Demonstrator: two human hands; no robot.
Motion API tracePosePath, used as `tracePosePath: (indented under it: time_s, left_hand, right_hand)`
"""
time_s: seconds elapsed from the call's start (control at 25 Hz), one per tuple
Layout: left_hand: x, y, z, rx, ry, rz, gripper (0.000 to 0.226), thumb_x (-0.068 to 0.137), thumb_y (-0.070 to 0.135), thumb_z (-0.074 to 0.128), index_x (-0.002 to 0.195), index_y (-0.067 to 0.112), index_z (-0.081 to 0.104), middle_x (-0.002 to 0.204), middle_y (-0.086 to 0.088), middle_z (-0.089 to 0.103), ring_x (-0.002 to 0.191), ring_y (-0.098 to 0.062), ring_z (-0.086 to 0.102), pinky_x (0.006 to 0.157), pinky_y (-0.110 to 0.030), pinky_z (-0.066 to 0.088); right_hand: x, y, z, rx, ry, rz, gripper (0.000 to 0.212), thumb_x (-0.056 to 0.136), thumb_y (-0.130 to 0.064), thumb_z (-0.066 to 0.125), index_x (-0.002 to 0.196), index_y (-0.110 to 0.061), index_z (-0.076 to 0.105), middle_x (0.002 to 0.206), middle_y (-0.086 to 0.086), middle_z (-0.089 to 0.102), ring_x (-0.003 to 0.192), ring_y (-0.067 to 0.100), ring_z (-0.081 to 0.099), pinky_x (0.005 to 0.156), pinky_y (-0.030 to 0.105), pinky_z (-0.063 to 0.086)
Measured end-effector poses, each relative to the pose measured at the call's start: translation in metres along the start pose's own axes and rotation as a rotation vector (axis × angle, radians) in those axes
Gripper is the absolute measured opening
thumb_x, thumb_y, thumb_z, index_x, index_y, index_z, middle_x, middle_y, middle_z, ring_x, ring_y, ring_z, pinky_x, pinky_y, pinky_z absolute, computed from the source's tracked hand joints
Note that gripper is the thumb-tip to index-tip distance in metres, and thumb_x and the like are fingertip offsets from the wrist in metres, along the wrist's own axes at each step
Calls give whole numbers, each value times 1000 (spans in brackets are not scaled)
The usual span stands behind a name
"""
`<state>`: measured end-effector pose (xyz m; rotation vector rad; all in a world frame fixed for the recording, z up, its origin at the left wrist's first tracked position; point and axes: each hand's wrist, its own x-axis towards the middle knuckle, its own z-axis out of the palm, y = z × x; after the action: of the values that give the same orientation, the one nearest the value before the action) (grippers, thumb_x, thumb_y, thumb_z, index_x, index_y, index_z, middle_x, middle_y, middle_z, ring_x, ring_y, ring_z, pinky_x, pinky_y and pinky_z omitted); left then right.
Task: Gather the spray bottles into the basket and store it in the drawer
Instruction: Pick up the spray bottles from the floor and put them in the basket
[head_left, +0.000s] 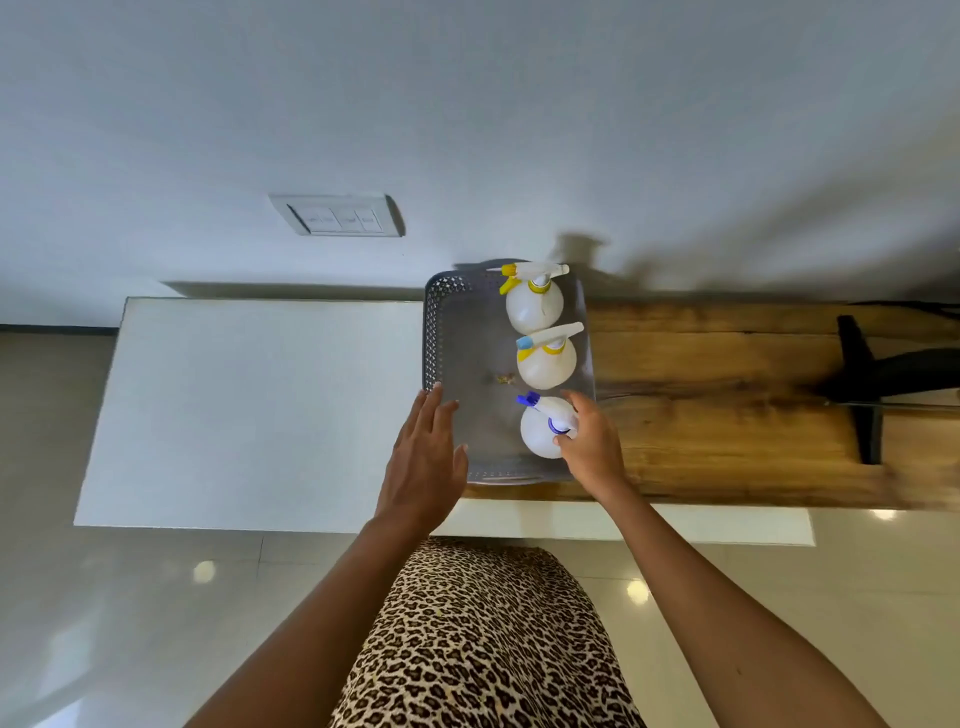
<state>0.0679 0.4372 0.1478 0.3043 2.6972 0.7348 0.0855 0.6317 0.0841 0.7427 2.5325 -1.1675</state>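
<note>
A grey perforated basket (441, 338) rests where the white cabinet top meets the wooden counter. Three white spray bottles stand in a row along its right side: one with a yellow trigger (535, 306) at the back, one with a yellow collar and pale blue nozzle (545, 361) in the middle, one with a blue trigger (540, 434) at the front. My right hand (592, 447) touches the neck of the blue-trigger bottle, fingers curled around it. My left hand (426, 457) hovers flat with fingers apart over the basket's front left corner. No drawer shows.
The white cabinet top (249, 410) stretches to the left. The wooden counter (727, 405) runs to the right, with a black metal object (862, 384) on it. A wall switch plate (337, 214) sits behind. A small brownish scrap (503, 379) lies in the basket.
</note>
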Motion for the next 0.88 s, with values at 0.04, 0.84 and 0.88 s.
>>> tracePosePath:
  time_s: [0.04, 0.84, 0.88]
  left_hand:
    - [-3, -3, -4, 1, 13, 0, 51, 88, 14, 55, 135, 10, 35, 154, -10, 23, 145, -24, 14, 112, -35, 26]
    - [-207, -173, -164, -62, 467, -18, 43, 86, 5, 57, 127, 3, 44, 150, -14, 31, 143, -28, 20, 98, -47, 46]
    - [-217, -185, -174, -68, 493, -40, 43, 86, 5, 57, 127, 3, 44, 150, -15, 31, 143, -28, 19, 99, -47, 45]
  right_hand:
    - [-3, -5, 0, -3, 14, 0, 66, 74, 6, 66, 134, -10, 44, 133, 13, 54, 121, 30, 50, 96, 37, 44]
    - [-197, -206, 115, -172, 184, -518, 54, 85, -10, 57, 135, -7, 38, 138, 16, 47, 133, 29, 36, 116, 45, 17]
    - [-207, -220, 126, -163, 174, -551, 52, 85, -10, 57, 135, -7, 39, 137, 15, 48, 132, 29, 37, 116, 46, 17]
